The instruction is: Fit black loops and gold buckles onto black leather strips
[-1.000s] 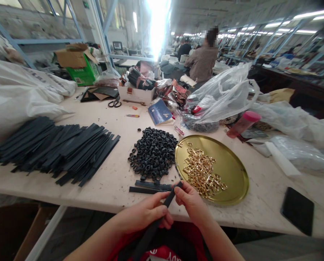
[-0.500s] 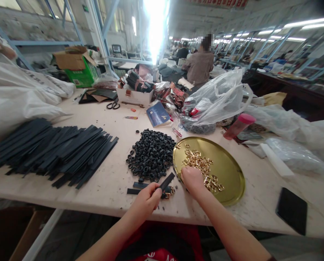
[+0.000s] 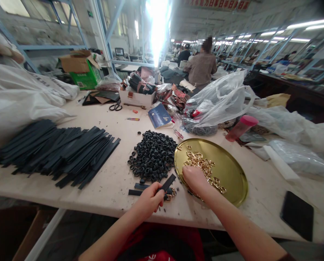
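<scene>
My left hand (image 3: pixel 151 198) is closed around a short black strap (image 3: pixel 168 182), whose free end points up and right. Under and beside that hand lie more black straps (image 3: pixel 135 192) and gold buckles (image 3: pixel 173 193) on the table. At the left rim of a round gold tray (image 3: pixel 232 177), my right hand (image 3: pixel 193 177) has its fingers curled closed; what they hold, if anything, is hidden. Loose gold buckles (image 3: pixel 202 162) lie heaped on the tray just past it. A pile of small black loops (image 3: pixel 153 154) sits between the hands, farther back.
Long black strips (image 3: pixel 58 152) are spread at the left. Scissors (image 3: pixel 115 106), a blue booklet (image 3: pixel 159 116), a clear plastic bag (image 3: pixel 218 101) and a pink-capped container (image 3: pixel 242 128) stand behind. A black phone (image 3: pixel 297 214) lies near the right front edge. A person (image 3: pixel 202 67) sits beyond.
The whole view has shifted slightly. My left hand still grips the strap, and my right hand stays at the tray's left side with only a small movement.
</scene>
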Action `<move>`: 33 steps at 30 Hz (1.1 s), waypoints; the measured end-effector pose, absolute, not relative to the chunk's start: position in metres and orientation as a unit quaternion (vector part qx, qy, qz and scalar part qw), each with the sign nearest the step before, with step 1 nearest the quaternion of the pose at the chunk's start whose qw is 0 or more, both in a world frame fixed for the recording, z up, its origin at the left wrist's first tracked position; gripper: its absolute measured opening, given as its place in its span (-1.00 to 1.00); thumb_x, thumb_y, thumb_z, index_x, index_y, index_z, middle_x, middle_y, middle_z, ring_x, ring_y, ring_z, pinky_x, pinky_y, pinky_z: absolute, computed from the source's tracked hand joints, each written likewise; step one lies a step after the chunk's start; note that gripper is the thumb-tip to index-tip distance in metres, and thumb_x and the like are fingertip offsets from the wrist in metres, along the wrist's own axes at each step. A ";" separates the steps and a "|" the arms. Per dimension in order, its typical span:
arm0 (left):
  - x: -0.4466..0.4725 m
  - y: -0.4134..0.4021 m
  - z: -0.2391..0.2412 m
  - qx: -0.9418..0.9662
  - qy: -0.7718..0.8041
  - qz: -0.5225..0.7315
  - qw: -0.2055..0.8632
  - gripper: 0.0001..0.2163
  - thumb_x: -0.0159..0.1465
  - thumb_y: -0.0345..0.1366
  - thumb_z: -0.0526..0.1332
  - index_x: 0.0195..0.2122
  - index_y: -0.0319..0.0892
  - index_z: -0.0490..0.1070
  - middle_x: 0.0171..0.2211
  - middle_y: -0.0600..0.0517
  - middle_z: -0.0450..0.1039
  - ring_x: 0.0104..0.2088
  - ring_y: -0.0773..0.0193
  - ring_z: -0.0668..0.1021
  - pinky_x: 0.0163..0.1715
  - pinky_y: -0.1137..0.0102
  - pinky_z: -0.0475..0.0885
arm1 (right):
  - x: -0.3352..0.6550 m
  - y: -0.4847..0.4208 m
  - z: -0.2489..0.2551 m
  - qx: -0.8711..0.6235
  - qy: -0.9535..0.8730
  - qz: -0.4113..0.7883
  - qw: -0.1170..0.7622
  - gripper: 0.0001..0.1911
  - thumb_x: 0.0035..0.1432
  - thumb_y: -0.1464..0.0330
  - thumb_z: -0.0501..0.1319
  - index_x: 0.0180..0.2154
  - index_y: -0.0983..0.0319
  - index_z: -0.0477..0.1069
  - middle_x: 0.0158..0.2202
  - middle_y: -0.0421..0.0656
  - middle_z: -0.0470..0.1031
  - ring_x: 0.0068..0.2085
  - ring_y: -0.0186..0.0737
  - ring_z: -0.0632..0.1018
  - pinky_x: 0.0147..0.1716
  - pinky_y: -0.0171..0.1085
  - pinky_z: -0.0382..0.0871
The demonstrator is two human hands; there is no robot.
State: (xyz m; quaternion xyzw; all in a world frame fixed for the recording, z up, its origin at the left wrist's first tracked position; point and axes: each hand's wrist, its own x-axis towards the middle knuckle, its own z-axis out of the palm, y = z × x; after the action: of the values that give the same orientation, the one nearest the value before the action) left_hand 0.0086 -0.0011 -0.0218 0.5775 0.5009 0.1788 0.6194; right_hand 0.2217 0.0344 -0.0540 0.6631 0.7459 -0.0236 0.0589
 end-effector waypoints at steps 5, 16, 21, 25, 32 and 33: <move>0.007 -0.002 -0.027 0.572 0.509 0.183 0.616 -0.88 0.14 -0.26 -0.05 -0.43 -0.17 0.18 -0.68 0.20 0.20 -0.73 0.48 0.20 -0.74 0.56 0.11 | 0.224 0.040 -0.052 0.684 0.727 -0.053 0.027 -0.82 0.01 0.53 0.05 -0.45 0.36 0.42 -0.40 0.09 0.50 -0.33 -0.11 0.50 -0.34 -0.24 0.20; 0.005 0.012 -0.021 0.583 0.488 0.256 0.598 -0.77 0.13 -0.13 0.07 -0.33 -0.21 0.27 -0.66 0.21 0.17 -0.70 0.48 0.21 -0.73 0.57 0.12 | 0.186 -0.005 -0.008 0.491 0.644 -0.526 -0.259 -0.92 0.03 0.40 0.10 -0.48 0.24 0.32 -0.59 -0.30 0.28 -0.55 -0.40 0.27 -0.58 -0.41 0.10; 0.005 0.009 -0.012 0.593 0.482 0.216 0.608 -0.78 0.10 -0.13 0.11 -0.44 -0.20 0.25 -0.64 0.19 0.24 -0.70 0.50 0.21 -0.76 0.60 0.09 | 0.172 -0.014 -0.007 0.453 0.550 -0.636 -0.297 -0.90 0.06 0.35 0.12 -0.41 0.24 0.35 -0.49 -0.25 0.38 -0.47 -0.37 0.37 -0.46 -0.37 0.23; 0.003 0.007 -0.011 0.586 0.495 0.210 0.606 -0.82 0.10 -0.18 0.09 -0.46 -0.20 0.25 -0.67 0.20 0.20 -0.73 0.51 0.19 -0.77 0.59 0.07 | 0.165 -0.014 -0.016 0.461 0.493 -0.650 -0.349 -0.83 0.06 0.27 0.13 -0.39 0.25 0.36 -0.51 -0.24 0.40 -0.49 -0.37 0.40 -0.48 -0.36 0.27; 0.002 0.002 -0.017 0.667 0.512 0.205 0.501 -0.86 0.11 -0.27 0.07 -0.48 -0.20 0.33 -0.59 0.11 0.35 -0.56 0.37 0.37 -0.56 0.53 0.21 | 0.150 -0.020 -0.032 0.495 0.503 -0.593 -0.388 -0.83 0.08 0.31 0.11 -0.36 0.24 0.42 -0.58 -0.27 0.34 -0.54 -0.38 0.33 -0.53 -0.38 0.23; 0.003 0.001 -0.017 0.687 0.513 0.198 0.474 -0.85 0.11 -0.26 0.06 -0.47 -0.20 0.35 -0.55 0.08 0.39 -0.50 0.33 0.40 -0.52 0.51 0.22 | 0.146 -0.021 -0.033 0.500 0.495 -0.593 -0.391 -0.84 0.07 0.33 0.11 -0.33 0.23 0.42 -0.58 -0.27 0.34 -0.54 -0.38 0.33 -0.53 -0.37 0.23</move>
State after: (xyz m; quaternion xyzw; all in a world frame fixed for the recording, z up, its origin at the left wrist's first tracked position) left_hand 0.0026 0.0010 -0.0173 0.6873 0.5130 0.1984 0.4745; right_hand 0.1464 -0.0210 -0.0328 0.5002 0.4953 -0.5927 -0.3914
